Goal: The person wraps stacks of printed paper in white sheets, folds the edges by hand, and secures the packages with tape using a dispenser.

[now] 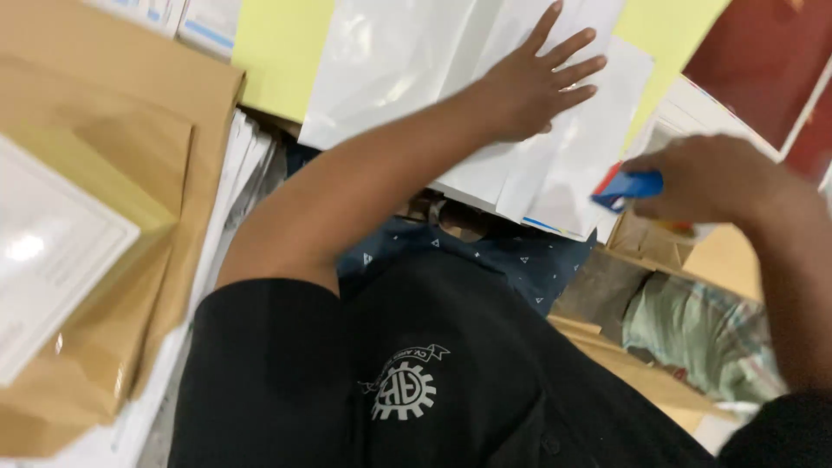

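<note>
— While pressed flat near the top centre of the frame, left hand (535, 82) with fingers spread wide on the glossy white paper sheets (451, 78); gripping nothing, just pinning the stack.

— And lower, at the right edge?

— Right hand (706, 182) curled closed around a small blue and red plastic tool (626, 188), maybe a stapler or glue stick; too blurred to tell which. Held just beside the lower right corner of the white sheets, not clearly touching them.

— How far along, judging by that?

— Seemingly early or midway: sheets gathered and held down, tool brought close, but no mark, staple or fold visible on the paper yet. Pale yellow paper sheets (277, 52) lying under the white ones, upper centre.

— Elsewhere?

— Brown paper envelopes (130, 130) stacked at the left, a white card in clear wrap (43, 260) on top, a dark red flat board (763, 61) at the upper right.
</note>
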